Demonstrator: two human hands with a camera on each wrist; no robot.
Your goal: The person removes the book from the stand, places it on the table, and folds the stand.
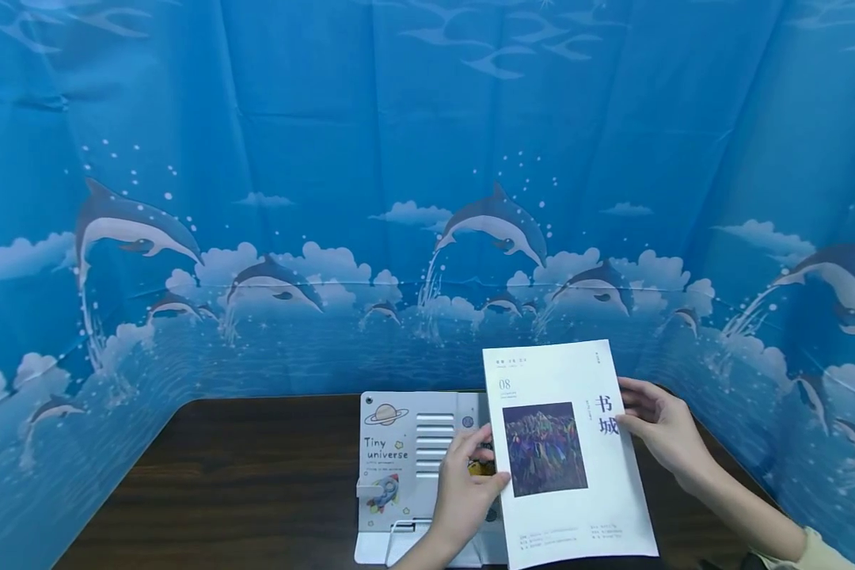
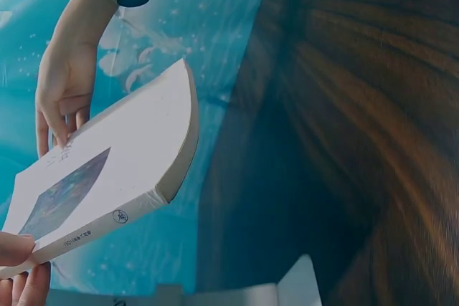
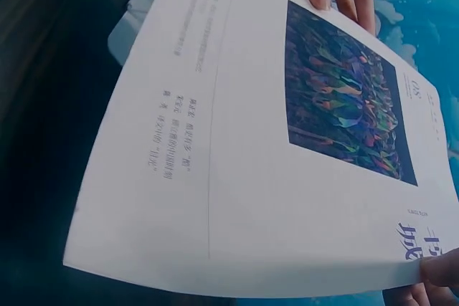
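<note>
Both hands hold up a white paperback book with a dark, colourful picture on its cover. My left hand pinches its left edge, the spine side, thumb on the cover and fingers behind. At the opposite edge my right hand grips it the same way, beside the large purple title characters. In the left wrist view the book is tilted and its spine shows. Behind it in the head view stands a white metal book stand printed with a planet and a rocket, its right part hidden by the book.
The stand has slots, a small side clip and a wire rest at its front. Under everything is a dark wooden table. A blue curtain with dolphins hangs round the table's back and sides.
</note>
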